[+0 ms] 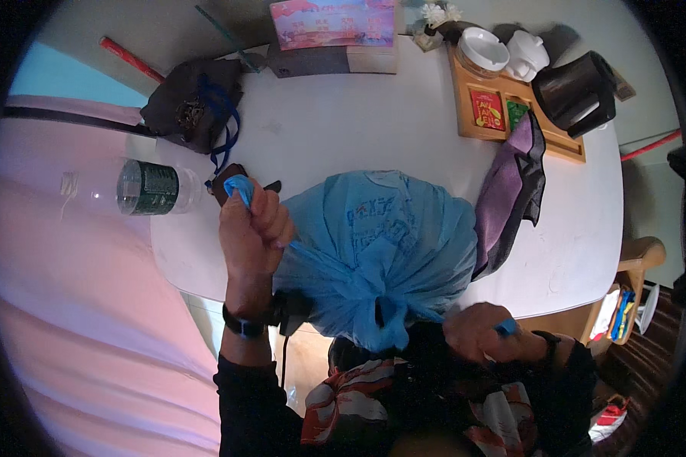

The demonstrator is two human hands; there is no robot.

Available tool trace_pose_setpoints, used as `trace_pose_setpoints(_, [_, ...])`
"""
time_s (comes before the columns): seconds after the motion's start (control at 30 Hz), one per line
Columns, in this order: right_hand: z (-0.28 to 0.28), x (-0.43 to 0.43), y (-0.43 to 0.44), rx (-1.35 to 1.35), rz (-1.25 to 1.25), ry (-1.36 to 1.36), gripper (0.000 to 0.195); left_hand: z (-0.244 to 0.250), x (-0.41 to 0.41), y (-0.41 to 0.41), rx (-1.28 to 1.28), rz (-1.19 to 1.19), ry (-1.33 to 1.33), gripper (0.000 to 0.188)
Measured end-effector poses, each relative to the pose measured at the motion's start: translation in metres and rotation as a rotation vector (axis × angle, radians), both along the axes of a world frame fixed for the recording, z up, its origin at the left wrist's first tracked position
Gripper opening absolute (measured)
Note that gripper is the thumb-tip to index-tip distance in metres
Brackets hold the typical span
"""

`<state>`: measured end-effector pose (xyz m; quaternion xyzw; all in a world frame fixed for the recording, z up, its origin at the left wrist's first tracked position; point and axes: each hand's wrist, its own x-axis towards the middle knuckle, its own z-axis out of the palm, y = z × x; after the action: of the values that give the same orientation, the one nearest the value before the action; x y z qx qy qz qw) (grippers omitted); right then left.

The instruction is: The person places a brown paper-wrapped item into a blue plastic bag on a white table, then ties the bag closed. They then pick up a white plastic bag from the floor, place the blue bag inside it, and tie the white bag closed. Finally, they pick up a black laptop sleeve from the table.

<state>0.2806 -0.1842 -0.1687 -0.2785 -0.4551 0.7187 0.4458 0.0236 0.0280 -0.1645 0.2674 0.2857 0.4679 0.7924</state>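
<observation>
A full blue plastic bag (pixel 411 240), bearing faded print, sits at the near edge of the white table, its top gathered into a knot or twist. My left hand (pixel 257 223) grips one blue end of the bag, pulled out to the left. Out to the right, my right hand (pixel 480 334) is closed on another blue end, a bit of which shows at the fist. A loose blue flap stands up between the two hands. A brown phone or wallet (pixel 223 185) lies just behind my left hand, partly covered by it.
A clear plastic bottle (pixel 188 185) lies at left beside a pink curtain (pixel 80 274). Behind it is a dark bag (pixel 177 108) with a blue strap. A purple and black cloth (pixel 506 188) lies right, by a wooden tray (pixel 466 123) with cups and a dark kettle (pixel 574 91).
</observation>
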Motion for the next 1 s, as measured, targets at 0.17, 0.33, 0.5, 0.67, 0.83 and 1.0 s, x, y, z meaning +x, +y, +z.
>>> trace_pose_setpoints(0.17, [-0.001, -0.004, 0.026, 0.024, -0.099, 0.080, 0.046, 0.005, -0.005, 0.011, -0.113, 0.084, 0.105, 0.037])
trace_pose_setpoints(0.33, [0.049, 0.000, 0.071, 0.118, -0.204, 0.226, 0.055, 0.055, 0.003, -0.010, 0.202, -0.118, 0.263, 0.036])
trace_pose_setpoints(0.5, [0.093, -0.038, 0.126, 0.851, -0.485, -0.298, 0.057, 0.073, 0.036, -0.055, 0.611, -0.476, 0.408, 0.029])
trace_pose_setpoints(0.67, [0.083, -0.031, 0.141, 0.869, -0.284, -0.625, 0.057, 0.072, 0.051, -0.078, 0.661, -0.388, 0.333, 0.018])
trace_pose_setpoints(0.83, [0.036, 0.003, 0.046, 0.098, -0.415, -1.028, 0.028, 0.076, 0.047, -0.084, 0.529, -0.025, 0.068, 0.014])
trace_pose_setpoints(1.0, [-0.004, -0.031, 0.049, 0.241, -0.415, -0.763, 0.024, 0.082, 0.037, -0.084, 0.318, -0.189, 0.027, 0.019])
